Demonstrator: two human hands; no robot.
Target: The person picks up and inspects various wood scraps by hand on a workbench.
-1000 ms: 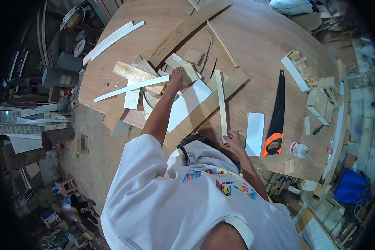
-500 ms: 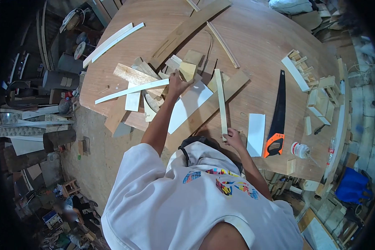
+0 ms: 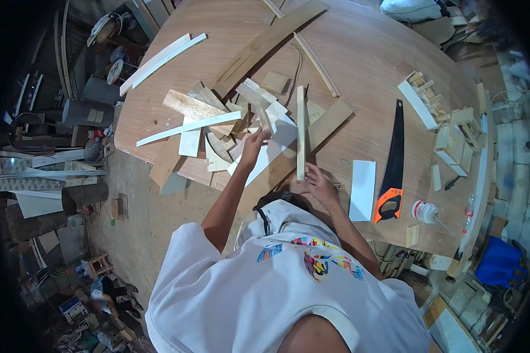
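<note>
In the head view, a worker's left hand [image 3: 255, 147] pinches the near end of a short block [image 3: 264, 121], fingers nearly closed, the rest jutting forward beyond the grip above the scrap pile [image 3: 219, 120]. The right hand [image 3: 320, 186], fingers loosely parted, is at the near end of a pale strip [image 3: 301, 132] that extends away across a board [image 3: 331, 125]; contact is unclear. A saw [image 3: 393, 159] lies farther right on the table [image 3: 359, 76].

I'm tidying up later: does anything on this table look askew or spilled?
The wood pieces near the left hand look askew, heaped crisscross, with a pale strip slanting over some. I see no spill.
</note>
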